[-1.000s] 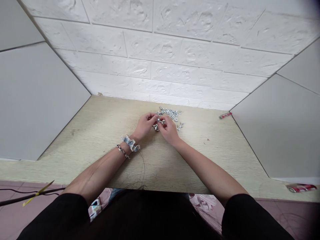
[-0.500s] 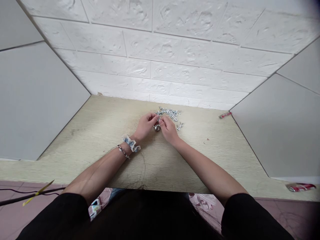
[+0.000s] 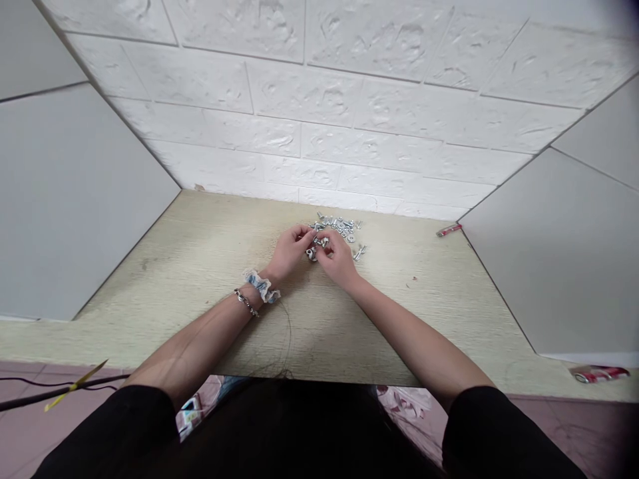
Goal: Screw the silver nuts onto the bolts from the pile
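- The left hand [image 3: 289,254] is in nearly the same place as half a second ago; its fingers are closed in a pinch on the left part of a small metal fastener [image 3: 318,241].
- The right hand [image 3: 339,261] has changed most: its fingers covered nearly all of their side of the fastener, and now thumb and forefinger are slightly parted, with metal showing between them, bent around its right part.
- The fastener is held between the two hands, just above the worktop [image 3: 234,243]; its exact shape is too small to tell.
- A small cluster of metal parts [image 3: 311,253] lies just below the fingertips, on the near side, and a pale ring-like piece in it shows more clearly than before.
- The pile of bolts, nuts and washers [image 3: 342,225] is unchanged beyond the hands, toward the white wall [image 3: 324,106].
- A few loose bolts [image 3: 359,253] rest as before, just right of the right hand.
- The scrunchie [image 3: 259,285] and metal bracelet [image 3: 246,303] sit unchanged on the left wrist.
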A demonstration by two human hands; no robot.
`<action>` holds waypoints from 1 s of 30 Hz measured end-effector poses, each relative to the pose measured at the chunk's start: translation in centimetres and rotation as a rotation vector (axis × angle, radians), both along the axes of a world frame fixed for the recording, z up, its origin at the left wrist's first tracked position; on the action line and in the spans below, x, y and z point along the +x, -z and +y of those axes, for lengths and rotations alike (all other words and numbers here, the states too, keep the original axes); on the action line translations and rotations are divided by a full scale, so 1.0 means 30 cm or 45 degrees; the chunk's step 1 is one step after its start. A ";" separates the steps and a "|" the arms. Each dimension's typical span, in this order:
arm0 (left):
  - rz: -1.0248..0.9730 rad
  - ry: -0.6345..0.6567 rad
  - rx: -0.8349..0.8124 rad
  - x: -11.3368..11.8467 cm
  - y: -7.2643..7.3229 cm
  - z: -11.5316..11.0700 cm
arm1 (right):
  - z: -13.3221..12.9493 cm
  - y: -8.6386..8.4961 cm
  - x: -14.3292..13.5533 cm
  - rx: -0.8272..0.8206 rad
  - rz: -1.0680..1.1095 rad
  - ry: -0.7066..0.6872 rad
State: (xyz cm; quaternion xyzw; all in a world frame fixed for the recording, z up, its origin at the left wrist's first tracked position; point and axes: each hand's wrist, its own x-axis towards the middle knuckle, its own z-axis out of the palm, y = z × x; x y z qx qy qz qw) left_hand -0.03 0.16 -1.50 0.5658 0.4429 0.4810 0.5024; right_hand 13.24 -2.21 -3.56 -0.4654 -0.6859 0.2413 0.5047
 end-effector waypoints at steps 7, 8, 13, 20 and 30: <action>0.014 -0.015 0.039 0.000 -0.014 -0.010 | -0.005 -0.008 0.008 -0.111 0.008 0.016; 0.020 -0.011 0.040 0.000 -0.016 -0.012 | -0.004 -0.009 0.010 -0.086 -0.010 0.022; 0.026 0.016 0.023 0.003 -0.014 -0.013 | 0.001 -0.005 0.011 0.040 -0.079 0.020; 0.107 -0.004 0.058 -0.002 -0.022 -0.014 | -0.005 -0.003 0.002 -0.015 -0.046 0.039; 0.093 0.023 0.050 -0.001 -0.013 -0.011 | -0.001 0.004 0.001 0.035 -0.039 0.024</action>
